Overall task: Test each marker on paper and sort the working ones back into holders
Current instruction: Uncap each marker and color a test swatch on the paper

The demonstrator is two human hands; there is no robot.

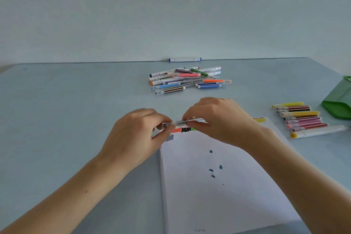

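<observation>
No legible text on anything.

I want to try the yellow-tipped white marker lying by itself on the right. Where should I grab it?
Pinch the white marker around the middle of its long barrel, coming straight down from above. It lies flat and nearly sideways at the near edge of the row of markers, so the near side is free and the middle looks easiest to lift level.

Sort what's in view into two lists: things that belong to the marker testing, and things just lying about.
Part of the job:
- grey marker, held by left hand and right hand
- paper with test marks
- marker pile
- marker row
- green holder

Lying about:
- blue-capped marker at the far table edge
</observation>
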